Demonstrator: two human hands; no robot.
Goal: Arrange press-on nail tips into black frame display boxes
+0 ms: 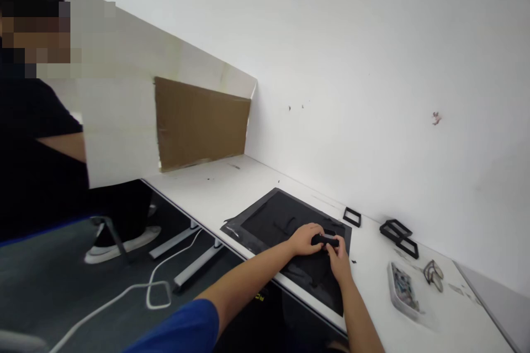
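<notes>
My left hand (304, 238) and my right hand (339, 256) meet over a black mat (265, 215) lying on the white desk (215, 182). Both hands close their fingers on a small black piece (325, 240) held between them, just above the mat. A small black strip (285, 226) lies on the mat to the left of my left hand.
Black rectangular frames (351, 216) (399, 236) lie near the wall. A phone (402, 287) and folded glasses (433, 274) rest at the right. A cardboard panel (201, 124) and white divider stand at the desk's far end. Another person in black (33, 154) sits at left; a white cable (153, 289) crosses the floor.
</notes>
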